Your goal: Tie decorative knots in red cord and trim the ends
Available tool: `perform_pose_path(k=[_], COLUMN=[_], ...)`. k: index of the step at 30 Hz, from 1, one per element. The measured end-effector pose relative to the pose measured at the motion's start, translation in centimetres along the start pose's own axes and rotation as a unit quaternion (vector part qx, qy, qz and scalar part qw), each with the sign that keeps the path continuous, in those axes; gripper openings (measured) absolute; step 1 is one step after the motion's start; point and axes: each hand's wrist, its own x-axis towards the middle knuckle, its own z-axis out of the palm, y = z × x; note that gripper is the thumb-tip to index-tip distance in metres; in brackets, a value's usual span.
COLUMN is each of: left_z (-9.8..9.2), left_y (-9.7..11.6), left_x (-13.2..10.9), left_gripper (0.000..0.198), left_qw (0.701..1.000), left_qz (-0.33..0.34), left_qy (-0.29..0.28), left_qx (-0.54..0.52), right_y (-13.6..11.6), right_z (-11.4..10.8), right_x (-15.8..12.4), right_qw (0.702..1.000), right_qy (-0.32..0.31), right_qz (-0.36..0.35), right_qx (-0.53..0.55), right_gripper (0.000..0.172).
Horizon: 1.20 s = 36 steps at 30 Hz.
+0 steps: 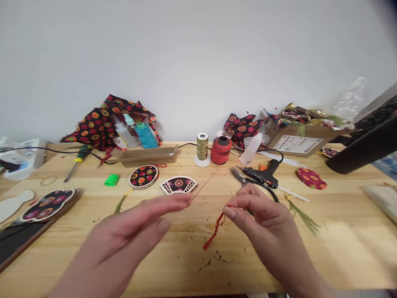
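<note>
Two hands hover over the wooden table [338,252]: the left hand [124,225] open with fingers loosely together, the right hand [262,221] pinching a red cord [215,229] that slants down-left from its fingertips. Behind them lie one round ornament [143,176], one fan-shaped ornament [179,185], one gold spool [202,147], one red spool [221,150] and one pair of scissors [238,176].
</note>
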Motion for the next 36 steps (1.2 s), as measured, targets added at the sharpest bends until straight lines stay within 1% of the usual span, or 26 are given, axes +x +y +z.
perform_pose_path(k=[1, 3, 5, 6, 8, 11, 14, 19, 23, 25, 27, 30, 32, 36], left_z=[1.2, 3.7, 5.7, 6.4, 7.2, 7.4, 7.1, 6.8, 7.0, 7.0, 7.1, 7.3, 7.4, 7.6], left_y=[1.0, 2.1, 2.1, 1.9, 1.1, 0.3, 0.1, -0.3, -1.0, -1.3, -1.4, -1.6, -1.7, -1.6], left_x=[1.0, 2.4, 3.0, 3.1, 3.0, 2.9, 3.0, 2.7, 2.3, 2.1, 2.0, 1.9, 1.8, 1.8], left_gripper=[0.022, 0.025, 0.023, 0.023, 0.023, 0.018, 0.013, 0.019, 0.024, 0.024, 0.023, 0.026, 0.029, 0.031], left_qw=[0.999, 0.988, 0.965, 0.951, 0.932, 0.928, 0.929, 0.92, 0.917, 0.914, 0.914, 0.916, 0.918, 0.922], left_qz=[-0.007, -0.008, -0.036, -0.055, -0.08, -0.088, -0.102, -0.157, -0.172, -0.177, -0.176, -0.179, -0.18, -0.184], left_qy=[-0.053, -0.12, -0.147, -0.16, -0.181, -0.192, -0.189, -0.19, -0.16, -0.146, -0.135, -0.139, -0.148, -0.147], left_qx=[-0.007, -0.101, -0.213, -0.259, -0.304, -0.308, -0.301, -0.307, -0.323, -0.333, -0.34, -0.332, -0.32, -0.307], right_y=[-0.2, -0.3, -0.2, -0.1, 0.1, 0.5, 0.8, 1.1, 1.5, 1.8, 2.0, 2.2, 2.2, 2.3], right_z=[0.1, 0.3, 0.5, 0.6, 0.7, 1.0, 1.4, 2.1, 2.4, 2.7, 3.0, 3.6, 3.9, 3.8], right_x=[0.0, 0.0, 0.0, -0.1, -0.1, -0.1, -0.1, 0.0, 0.0, -0.2, -0.4, -0.7, -0.6, -0.3], right_qw=[1.0, 1.0, 1.0, 1.0, 1.0, 1.0, 1.0, 0.996, 0.989, 0.981, 0.966, 0.939, 0.934, 0.944], right_qy=[-0.001, 0.0, 0.002, 0.005, 0.009, 0.007, -0.005, -0.038, -0.046, -0.037, -0.039, -0.052, -0.048, -0.031], right_qz=[0.002, 0.003, 0.007, 0.01, 0.013, 0.013, 0.021, 0.058, 0.109, 0.147, 0.184, 0.218, 0.215, 0.198], right_qx=[-0.005, -0.011, -0.009, -0.006, 0.001, 0.005, 0.009, 0.057, 0.088, 0.123, 0.178, 0.26, 0.282, 0.26], right_gripper=[0.008, 0.008, 0.007, 0.006, 0.005, 0.005, 0.005, 0.01, 0.018, 0.02, 0.019, 0.015, 0.013, 0.015])
